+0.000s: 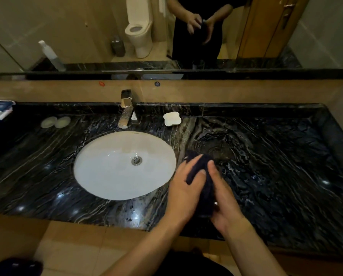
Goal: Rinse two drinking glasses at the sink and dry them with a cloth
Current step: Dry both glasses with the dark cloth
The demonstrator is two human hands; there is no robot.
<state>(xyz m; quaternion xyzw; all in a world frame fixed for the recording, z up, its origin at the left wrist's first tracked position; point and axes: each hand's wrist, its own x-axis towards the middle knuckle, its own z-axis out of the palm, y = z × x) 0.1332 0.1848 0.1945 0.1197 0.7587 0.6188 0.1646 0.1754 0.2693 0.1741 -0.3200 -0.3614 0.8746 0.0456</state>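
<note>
Both forearms are reaching up from the bottom edge of the frame and meeting just right of centre, over the dark marbled surface [276, 166]. Between them, a person is holding a dark navy cloth [201, 176] bunched into a long roll. Its long axis is running from the lower middle of the frame up and slightly left, toward the right rim of the white oval sink [91, 176].

Left hand [183, 193] is pressing on the cloth from the sink side, fingers curled over its upper part in a closed grip. Right hand [225, 200] is cupping the lower end from the other side, thumb lying along the cloth, grip also closed around it. A small bright glint is showing at the lower end, against the right palm; that is probably the rim of a drinking glass wrapped inside, though the glass itself is hidden and cannot be confirmed.

A second glass is not clearly visible on the surface; something faint and glass-like is showing only in the mirror, upper centre.

Faucet [125, 110] is standing behind the sink, upper centre, with no water seen running. A white soap dish [172, 118] is sitting just right of it.

Drying appears to be under way. Any turning of the wrapped object would run around the roll's long axis, with the right hand nearer its lower end.
</note>
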